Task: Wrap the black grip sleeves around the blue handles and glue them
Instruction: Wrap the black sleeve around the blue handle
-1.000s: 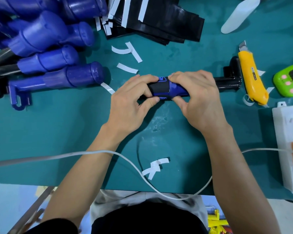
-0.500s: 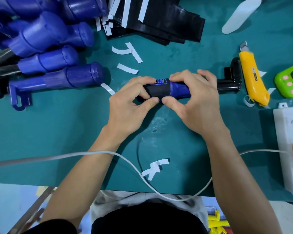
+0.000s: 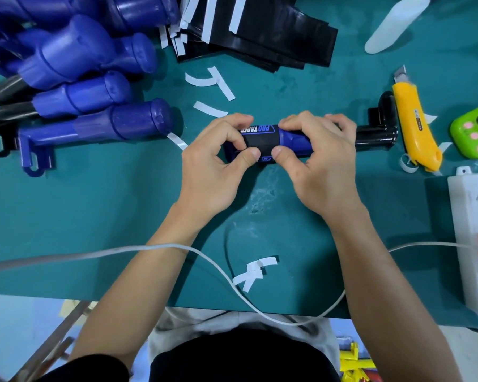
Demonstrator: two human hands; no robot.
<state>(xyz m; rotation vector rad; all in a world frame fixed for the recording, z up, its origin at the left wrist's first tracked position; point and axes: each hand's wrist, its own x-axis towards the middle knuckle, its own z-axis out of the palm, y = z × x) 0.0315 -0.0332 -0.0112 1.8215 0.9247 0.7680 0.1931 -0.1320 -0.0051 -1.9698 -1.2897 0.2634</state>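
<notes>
A blue handle [image 3: 294,140] with a black end piece lies sideways at the table's middle, held in both hands. A black grip sleeve [image 3: 261,144] with "PRO TAPER" lettering wraps its left part. My left hand [image 3: 215,166] pinches the sleeve's left edge, thumb on the front. My right hand [image 3: 320,164] grips the handle's right part, its thumb pressing the sleeve's right edge. A stack of flat black sleeves [image 3: 262,31] with white backing strips lies at the back. Several bare blue handles [image 3: 94,86] are piled at the back left.
White backing strips [image 3: 255,271] lie scattered on the green table [image 3: 94,216]. A yellow utility knife [image 3: 414,128], a green timer [image 3: 473,132] and a white power strip [image 3: 472,238] sit at the right. A white bottle [image 3: 392,26] lies at the back right. A white cable [image 3: 177,248] crosses the near edge.
The handle has been rolled in my hands, so the sleeve's lettering now faces up. Both thumbs have shifted onto the sleeve's front.
</notes>
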